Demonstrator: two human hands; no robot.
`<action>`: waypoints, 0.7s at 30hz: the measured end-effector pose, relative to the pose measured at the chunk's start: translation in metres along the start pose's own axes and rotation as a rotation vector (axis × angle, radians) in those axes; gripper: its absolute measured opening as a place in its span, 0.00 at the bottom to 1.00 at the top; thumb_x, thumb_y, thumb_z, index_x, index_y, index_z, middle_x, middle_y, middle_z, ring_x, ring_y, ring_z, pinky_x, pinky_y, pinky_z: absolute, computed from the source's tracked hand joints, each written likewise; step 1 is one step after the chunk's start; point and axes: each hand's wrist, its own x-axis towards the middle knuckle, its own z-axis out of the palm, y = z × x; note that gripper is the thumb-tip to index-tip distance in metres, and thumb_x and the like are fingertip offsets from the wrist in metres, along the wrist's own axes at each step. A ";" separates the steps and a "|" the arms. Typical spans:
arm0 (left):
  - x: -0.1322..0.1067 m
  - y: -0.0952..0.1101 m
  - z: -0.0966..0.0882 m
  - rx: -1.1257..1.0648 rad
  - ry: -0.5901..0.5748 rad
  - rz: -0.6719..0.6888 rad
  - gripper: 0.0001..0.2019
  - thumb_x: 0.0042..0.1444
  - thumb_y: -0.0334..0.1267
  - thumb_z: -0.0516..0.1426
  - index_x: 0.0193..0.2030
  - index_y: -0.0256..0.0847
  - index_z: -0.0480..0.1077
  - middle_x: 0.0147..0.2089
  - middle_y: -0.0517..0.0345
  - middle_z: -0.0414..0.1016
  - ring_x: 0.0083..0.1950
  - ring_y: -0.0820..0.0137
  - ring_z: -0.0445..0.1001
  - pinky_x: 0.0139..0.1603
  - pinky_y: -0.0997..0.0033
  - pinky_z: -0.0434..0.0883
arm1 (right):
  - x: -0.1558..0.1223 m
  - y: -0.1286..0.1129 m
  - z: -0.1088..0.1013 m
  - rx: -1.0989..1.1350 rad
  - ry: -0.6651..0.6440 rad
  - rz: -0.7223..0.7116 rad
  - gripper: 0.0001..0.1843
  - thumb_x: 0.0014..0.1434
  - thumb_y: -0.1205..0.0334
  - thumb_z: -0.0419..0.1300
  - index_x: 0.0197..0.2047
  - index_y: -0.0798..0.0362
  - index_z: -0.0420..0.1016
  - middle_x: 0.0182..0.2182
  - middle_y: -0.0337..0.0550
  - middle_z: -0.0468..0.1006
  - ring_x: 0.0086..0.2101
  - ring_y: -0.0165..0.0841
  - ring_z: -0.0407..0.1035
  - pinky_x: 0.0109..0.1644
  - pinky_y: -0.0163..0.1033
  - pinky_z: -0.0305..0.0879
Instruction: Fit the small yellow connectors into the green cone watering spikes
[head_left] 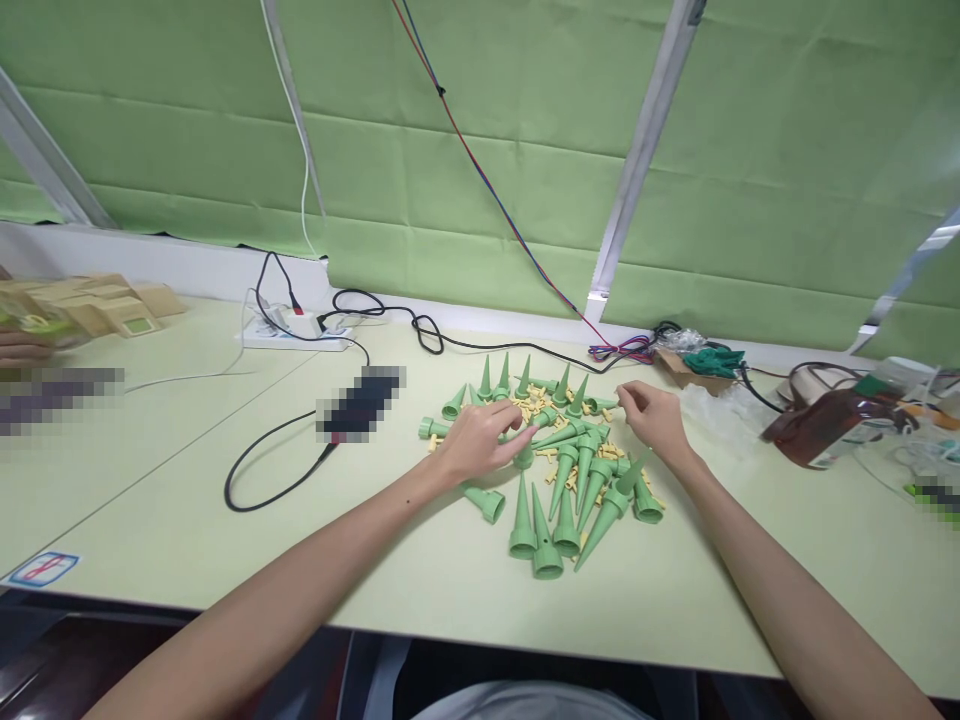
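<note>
Green plastic plant watering spikes [565, 480], hollow cones with wide collars, lie and stand in a cluster on the table [375, 560]. Small yellow plastic pieces [540, 400] are scattered among them. My left hand [480, 440] is over the left side of the cluster, its fingers closed round a green spike whose collar points right; the fingers partly hide it. At the cluster's right edge, my right hand [654, 418] has thumb and fingertips pinched together near a lying spike's tip. What that pinch holds, if anything, is too small to make out.
A black cable runs along the back to a power strip [292, 335]. Left of the cluster lies a blurred-out dark device [360, 405]. To the right are a clear plastic bag [724, 415] and a brown bottle [817, 430]. Another person's hand [22, 345] is near cardboard packages [112, 305] at far left.
</note>
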 end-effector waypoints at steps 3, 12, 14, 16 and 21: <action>-0.001 0.000 0.001 0.001 -0.021 -0.041 0.16 0.64 0.45 0.51 0.30 0.38 0.68 0.29 0.58 0.70 0.27 0.73 0.65 0.27 0.73 0.58 | -0.001 0.001 0.002 0.006 -0.018 -0.007 0.17 0.62 0.53 0.51 0.33 0.54 0.76 0.26 0.44 0.80 0.24 0.34 0.71 0.34 0.37 0.64; 0.000 0.004 0.003 0.012 -0.119 -0.023 0.14 0.64 0.40 0.49 0.31 0.36 0.69 0.30 0.56 0.70 0.28 0.72 0.66 0.28 0.73 0.60 | -0.002 0.001 0.003 0.014 -0.039 -0.018 0.16 0.62 0.54 0.52 0.33 0.54 0.76 0.24 0.43 0.79 0.22 0.32 0.70 0.32 0.36 0.63; 0.000 0.004 0.003 0.005 -0.123 -0.023 0.14 0.64 0.39 0.49 0.30 0.37 0.68 0.30 0.56 0.69 0.28 0.72 0.65 0.28 0.73 0.59 | -0.002 0.001 0.003 0.008 -0.041 -0.021 0.16 0.62 0.54 0.52 0.33 0.54 0.76 0.24 0.43 0.79 0.22 0.32 0.70 0.32 0.36 0.63; 0.001 0.004 0.003 0.002 -0.119 -0.028 0.13 0.64 0.39 0.49 0.30 0.37 0.67 0.29 0.57 0.69 0.28 0.72 0.65 0.28 0.72 0.59 | -0.002 0.000 0.001 0.019 -0.039 -0.022 0.16 0.61 0.54 0.52 0.32 0.54 0.76 0.24 0.43 0.79 0.22 0.32 0.70 0.32 0.36 0.63; 0.001 0.005 0.003 -0.019 -0.109 -0.047 0.13 0.64 0.39 0.50 0.29 0.38 0.66 0.28 0.58 0.67 0.27 0.73 0.64 0.28 0.72 0.60 | 0.006 -0.018 -0.019 0.209 0.045 0.023 0.16 0.61 0.52 0.55 0.32 0.55 0.75 0.23 0.42 0.77 0.18 0.30 0.67 0.26 0.35 0.65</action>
